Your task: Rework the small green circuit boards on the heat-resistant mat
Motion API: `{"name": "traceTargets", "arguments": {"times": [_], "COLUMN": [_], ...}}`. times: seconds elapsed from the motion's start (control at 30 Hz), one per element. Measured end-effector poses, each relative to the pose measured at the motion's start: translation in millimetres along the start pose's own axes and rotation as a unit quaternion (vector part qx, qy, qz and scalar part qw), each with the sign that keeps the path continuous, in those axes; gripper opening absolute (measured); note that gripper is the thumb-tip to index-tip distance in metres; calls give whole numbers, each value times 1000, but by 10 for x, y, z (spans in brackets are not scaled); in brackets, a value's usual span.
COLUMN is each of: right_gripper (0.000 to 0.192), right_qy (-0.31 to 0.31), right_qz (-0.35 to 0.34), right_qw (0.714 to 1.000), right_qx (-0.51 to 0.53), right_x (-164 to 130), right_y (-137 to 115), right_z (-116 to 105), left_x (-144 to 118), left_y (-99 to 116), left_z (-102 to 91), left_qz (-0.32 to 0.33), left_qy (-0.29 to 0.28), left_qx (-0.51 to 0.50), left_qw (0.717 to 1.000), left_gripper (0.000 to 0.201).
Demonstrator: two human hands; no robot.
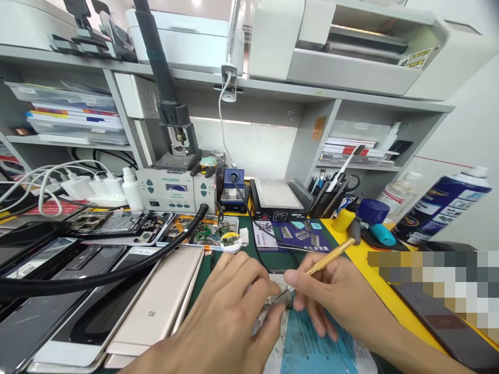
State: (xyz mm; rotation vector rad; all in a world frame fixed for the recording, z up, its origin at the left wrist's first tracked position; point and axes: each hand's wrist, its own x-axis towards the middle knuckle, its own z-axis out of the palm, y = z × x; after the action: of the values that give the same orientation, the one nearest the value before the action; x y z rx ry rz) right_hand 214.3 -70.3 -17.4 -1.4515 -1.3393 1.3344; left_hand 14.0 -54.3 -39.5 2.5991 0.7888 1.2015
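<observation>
My left hand (234,301) is over the work mat, its thumb and fingers closed around a small grey metal part (282,298). Much of that part is hidden by the fingers. Just to the right, my right hand (331,291) grips a slim golden-yellow pen-like tool (331,256) between thumb and fingers. The tool slants up to the right, and its working tip is hidden. Beneath both hands lies a stained blue and white pad (312,348). Beyond them, a round white-and-yellow tin (231,242) and a purple card with blades (302,236) rest on the mat.
Several phones (156,306) lie at left, crossed by a thick black hose (117,278). A grey hot-air station (177,189), a small heating plate (278,200) and an open phone tray of circuit parts (210,231) stand behind. Bottles and a spray can (440,208) are at right.
</observation>
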Motion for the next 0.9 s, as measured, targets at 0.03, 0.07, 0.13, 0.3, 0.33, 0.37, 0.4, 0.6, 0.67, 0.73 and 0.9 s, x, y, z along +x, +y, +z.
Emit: {"name": "traceTargets", "arguments": {"times": [0.03, 0.07, 0.13, 0.3, 0.33, 0.37, 0.4, 0.6, 0.67, 0.73, 0.9], "right_gripper": [42, 41, 40, 42, 43, 43, 44, 42, 41, 41, 45], "right_qy": [1, 1, 3, 1, 3, 8, 15, 41, 38, 43, 50], "right_qz": [-4, -6, -6, 0, -2, -3, -6, -44, -45, -44, -42], "right_qw": [1000, 1000, 1000, 1000, 1000, 999, 998, 991, 991, 991, 993], "right_qx": [0, 2, 6, 21, 29, 40, 55, 122, 124, 121, 104], "right_x": [-7, -14, -23, -10, -4, 2, 8, 65, 86, 102, 108], "right_y": [-5, -10, -15, 3, 9, 14, 19, 49, 60, 63, 36], "right_z": [0, -1, -5, -14, -16, -19, -25, -90, -105, -115, -119], "left_x": [2, 4, 7, -9, -15, -21, -26, -11, 15, 53, 103], "left_y": [4, 7, 11, -3, -12, -22, -32, -105, -155, -217, -263], "left_z": [1, -1, -11, 9, 18, 24, 25, -65, -111, -172, -499], "left_qz": [4, 4, -2, -22, -23, -25, -28, -36, -25, -15, -57], "left_qy": [3, 4, 2, 20, 27, 34, 39, 51, 60, 75, 117], "left_qx": [-1, -2, -13, -63, -72, -79, -84, -83, -60, -41, -7], "left_qw": [1000, 1000, 1000, 998, 997, 996, 995, 995, 996, 996, 991], "left_gripper": [13, 15, 17, 19, 19, 19, 19, 19, 19, 17, 14]}}
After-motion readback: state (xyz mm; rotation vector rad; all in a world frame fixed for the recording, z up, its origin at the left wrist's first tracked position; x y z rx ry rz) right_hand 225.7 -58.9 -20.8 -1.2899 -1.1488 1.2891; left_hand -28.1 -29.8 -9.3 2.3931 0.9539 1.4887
